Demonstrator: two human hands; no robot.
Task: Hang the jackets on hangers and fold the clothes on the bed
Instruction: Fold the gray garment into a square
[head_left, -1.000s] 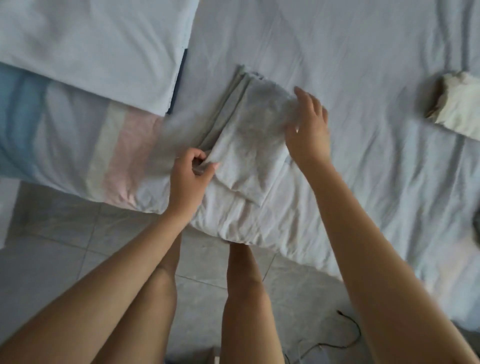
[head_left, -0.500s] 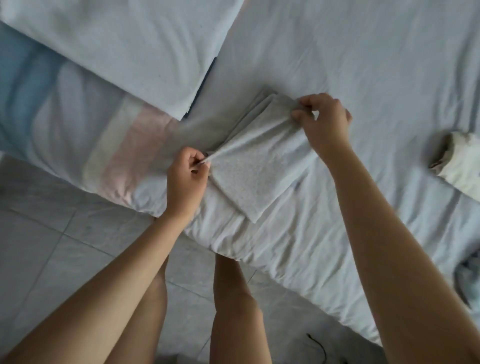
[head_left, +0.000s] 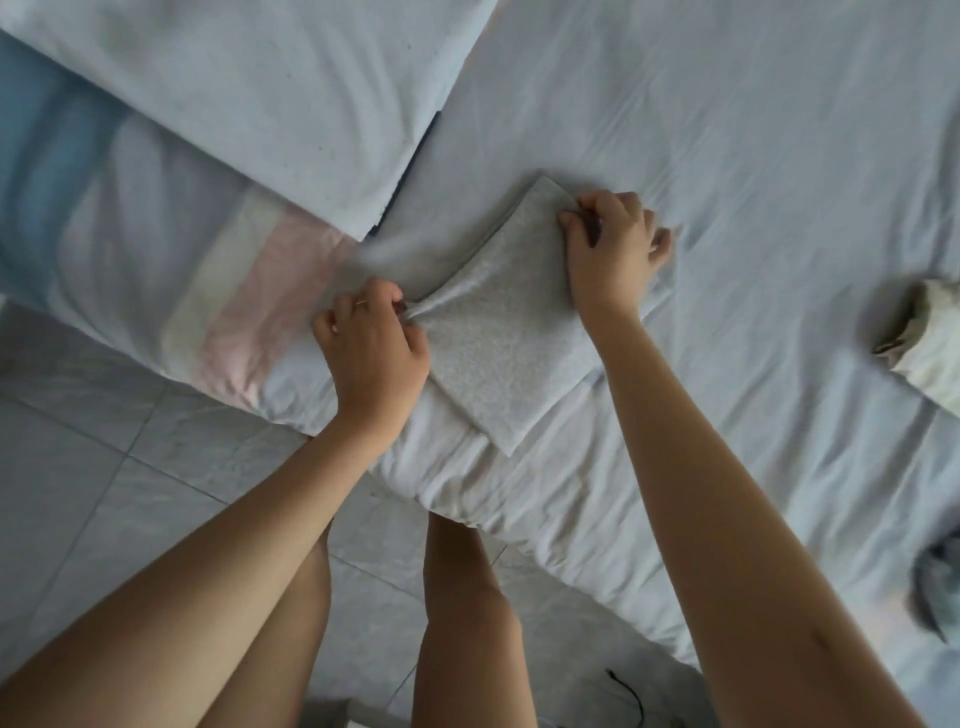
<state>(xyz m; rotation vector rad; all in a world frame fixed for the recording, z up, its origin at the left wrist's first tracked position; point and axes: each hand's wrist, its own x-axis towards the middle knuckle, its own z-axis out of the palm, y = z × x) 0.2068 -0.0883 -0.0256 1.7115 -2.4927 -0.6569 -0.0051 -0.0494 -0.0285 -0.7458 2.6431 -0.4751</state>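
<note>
Pale bed sheet (head_left: 727, 156): folded grey garment (head_left: 498, 353), left hand (head_left: 374, 343) pinching its 9 o'clock corner, right hand (head_left: 613, 249) gripping its 1 o'clock edge.

Folded grey fabric rectangle (head_left: 498, 338) lying on the pale sheeted bed (head_left: 727, 156), close to the bed's near edge. The left hand (head_left: 371, 343) pinches the rectangle's left corner; the right hand (head_left: 610, 249) grips its far right corner. Behind and to the left, a pale rectangular pillow (head_left: 249, 88) overlaps a striped pastel pillow (head_left: 156, 249), which reaches the near edge. Well apart to the right, a folded cream cloth bundle (head_left: 930, 338) sits on the bed at the frame's edge; nearer along that same side, a dark crumpled garment (head_left: 940, 587). Before the bed lies the grey tiled floor (head_left: 78, 493), with the person's legs (head_left: 457, 597) just before the bed edge and a thin black cable (head_left: 628, 696) to their right.
</note>
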